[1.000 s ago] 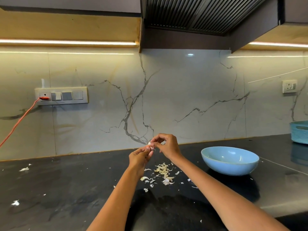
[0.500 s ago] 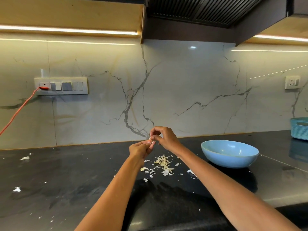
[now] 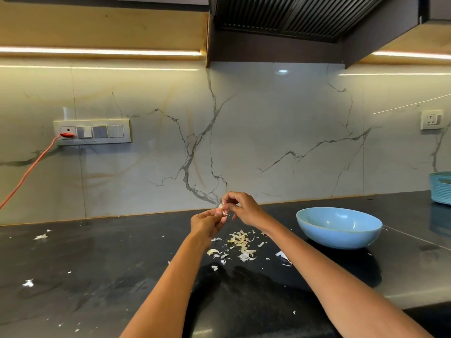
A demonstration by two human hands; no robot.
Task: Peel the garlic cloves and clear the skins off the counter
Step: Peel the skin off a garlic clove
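The garlic clove (image 3: 223, 209) is held in the air above the desk (image 3: 109, 269), caught between both hands just beyond the pile of skins (image 3: 240, 243) and well in front of the marble backsplash. The left hand (image 3: 207, 223) grips it from below with curled fingers, and the right hand (image 3: 241, 207) pinches at its top from the right, where a thin strip of skin hangs loose. The clove is small and partly hidden, so its long axis is hard to judge; it seems to run roughly upright. Both hands touch it, so the coming pull turns on the right hand drawing the skin away while the left hand holds firm. The blue bowl (image 3: 339, 236) sits to the right, nearer the right hand, and stray skins lie scattered far left on the desk. No writing or brand is readable anywhere.
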